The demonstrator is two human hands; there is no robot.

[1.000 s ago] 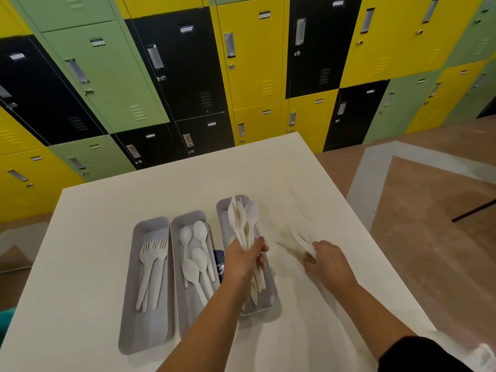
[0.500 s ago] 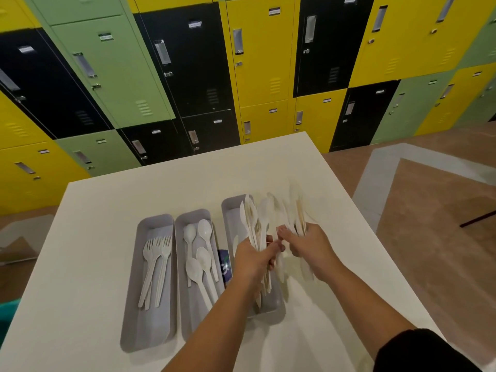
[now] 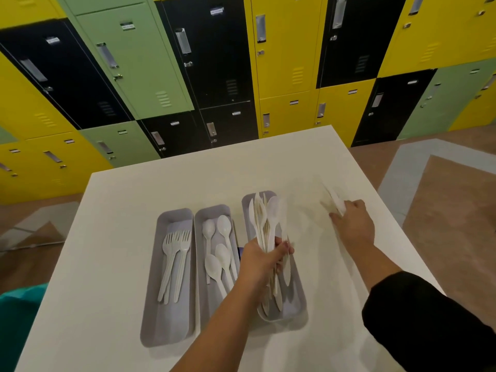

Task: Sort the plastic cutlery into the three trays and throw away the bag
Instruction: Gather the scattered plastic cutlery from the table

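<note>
**Hands full of white cutlery over the trays**

Left hand [image 3: 264,260] is wrapped tight around a big bunch of cutlery [image 3: 264,221], spoons and other pieces mixed together. Under that hand sits the right tray [image 3: 298,299]. Just left of the hand is the middle tray [image 3: 212,210] with spoons [image 3: 221,253], and further left the fork tray [image 3: 174,216] with forks [image 3: 174,259]. All three rest on the white table [image 3: 134,237].

Off to the right, well apart from the bunch, the right hand [image 3: 354,226] pinches one blurry white piece [image 3: 335,200]; I cannot tell which kind. I see no bag for sure.

The bunch looks too fat for one fist. If the grip loosens, pieces could slide into the wrong tray or onto the floor.
</note>
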